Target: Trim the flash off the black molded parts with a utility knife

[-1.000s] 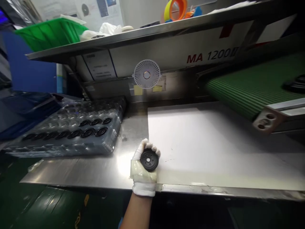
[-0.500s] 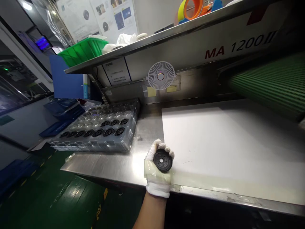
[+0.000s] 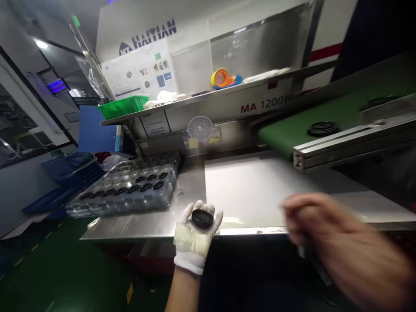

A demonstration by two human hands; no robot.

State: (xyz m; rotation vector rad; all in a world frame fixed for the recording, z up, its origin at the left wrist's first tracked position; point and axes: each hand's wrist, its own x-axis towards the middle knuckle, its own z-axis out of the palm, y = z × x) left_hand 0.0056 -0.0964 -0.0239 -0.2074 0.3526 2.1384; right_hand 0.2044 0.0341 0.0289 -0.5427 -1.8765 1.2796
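My left hand [image 3: 191, 238], in a white cotton glove with clear tape wrapped over the palm, is cupped with its fingers curled up around a black round disc [image 3: 202, 219], holding it just above the near edge of the stainless steel counter [image 3: 190, 193]. To the hand's right, a flat white sheet [image 3: 247, 190] covers part of the counter. To its left, a clear plastic tray [image 3: 170, 190] holds rows of black discs [image 3: 146, 184]. Up and to the right of the hand, a green conveyor belt [image 3: 282, 138] carries another black disc [image 3: 323, 128]. My bare right hand [image 3: 338, 236] is blurred, well to the right, and I cannot tell whether its fingers are apart or together. The taped glove may be slick, so a tilt or a knock from my other hand could let the disc slip past the counter edge onto the green floor [image 3: 65, 268]. Compared with the earlier frame, my right hand has come into view, the belt shows again, and the disc's centre hole is now hidden
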